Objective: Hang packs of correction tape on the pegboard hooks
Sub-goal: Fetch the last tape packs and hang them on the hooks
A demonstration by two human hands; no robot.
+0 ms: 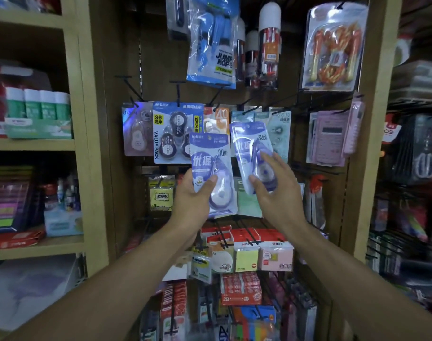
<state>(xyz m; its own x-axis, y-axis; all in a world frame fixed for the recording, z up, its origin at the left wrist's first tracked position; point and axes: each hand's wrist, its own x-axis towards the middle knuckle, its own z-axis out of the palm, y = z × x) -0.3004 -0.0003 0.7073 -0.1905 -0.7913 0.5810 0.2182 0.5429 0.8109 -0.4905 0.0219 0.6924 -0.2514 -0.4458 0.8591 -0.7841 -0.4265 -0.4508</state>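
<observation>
My left hand [194, 193] grips a purple-and-white correction tape pack [210, 153] marked 30m, thumb across its front, held upright before the pegboard. My right hand [274, 188] holds a second, matching pack [250, 143], tilted left, its top close under a black hook [249, 107]. Behind them hang other correction tape packs: a blue value pack [170, 134], a pale one [136, 129] to its left, an orange-and-white one [217, 119] and a light green one [280, 129].
Jump rope packs [211, 40] [333, 45] hang above. Pink calculators [329, 139] hang at right. Sticky notes and erasers [244, 259] fill hooks below. Wooden shelves [35, 143] with glue sticks stand at left; scissors [424, 163] at far right.
</observation>
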